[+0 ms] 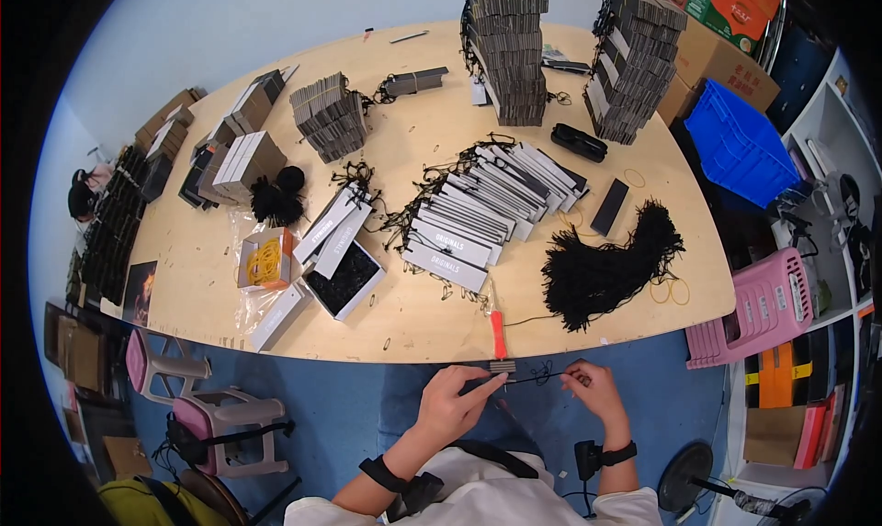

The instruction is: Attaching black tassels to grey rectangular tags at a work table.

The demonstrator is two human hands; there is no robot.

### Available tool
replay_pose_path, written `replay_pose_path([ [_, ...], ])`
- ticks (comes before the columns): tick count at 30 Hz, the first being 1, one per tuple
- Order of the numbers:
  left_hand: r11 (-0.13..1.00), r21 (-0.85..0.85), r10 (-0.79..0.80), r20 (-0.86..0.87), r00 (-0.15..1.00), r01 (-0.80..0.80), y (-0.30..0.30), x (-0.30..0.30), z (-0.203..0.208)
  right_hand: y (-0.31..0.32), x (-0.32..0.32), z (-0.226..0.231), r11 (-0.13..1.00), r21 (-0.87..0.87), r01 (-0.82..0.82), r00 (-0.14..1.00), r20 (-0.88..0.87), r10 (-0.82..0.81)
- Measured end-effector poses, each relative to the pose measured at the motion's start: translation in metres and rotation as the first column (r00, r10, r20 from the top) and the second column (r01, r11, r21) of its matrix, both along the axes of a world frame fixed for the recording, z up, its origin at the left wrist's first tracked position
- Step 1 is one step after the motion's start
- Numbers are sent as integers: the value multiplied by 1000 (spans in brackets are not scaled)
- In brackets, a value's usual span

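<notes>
My left hand (450, 405) is closed at the table's front edge, its fingers on a small bundle of grey card tags (503, 367) seen end-on. A thin black cord (533, 379) runs from the bundle to my right hand (595, 390), whose fingertips pinch it. Just beyond the bundle lies a red-handled tool (498, 335) with a thin, pale shaft; its exact kind is unclear. Fanned grey tags with black strings (450, 250) cover the table's middle. To their right is a heap of black cords (611, 269).
Tall stacks of banded tags (505, 53) stand at the back. Left of the fan are an open box of black bits (344, 282) and a small box of yellow rubber bands (266, 260). A blue bin (740, 145) and pink crate (758, 305) flank the table's right; stools (230, 425) stand left.
</notes>
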State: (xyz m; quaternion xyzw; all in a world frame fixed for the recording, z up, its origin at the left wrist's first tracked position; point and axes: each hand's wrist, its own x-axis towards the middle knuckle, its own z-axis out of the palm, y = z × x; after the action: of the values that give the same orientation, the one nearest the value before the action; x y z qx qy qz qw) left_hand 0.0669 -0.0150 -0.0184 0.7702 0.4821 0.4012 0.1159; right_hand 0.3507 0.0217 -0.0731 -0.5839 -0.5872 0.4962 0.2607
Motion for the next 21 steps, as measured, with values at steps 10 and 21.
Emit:
replay_pose_path([
  [10,999,-25,-40,57,998,42,3,-3,1,1,-1,-2,1000,-28,-11,1000,-3,11],
  [21,955,-279,-25,268,963,102,-8,14,13,0,-1,-3,1000,-19,-20,1000,1,20],
])
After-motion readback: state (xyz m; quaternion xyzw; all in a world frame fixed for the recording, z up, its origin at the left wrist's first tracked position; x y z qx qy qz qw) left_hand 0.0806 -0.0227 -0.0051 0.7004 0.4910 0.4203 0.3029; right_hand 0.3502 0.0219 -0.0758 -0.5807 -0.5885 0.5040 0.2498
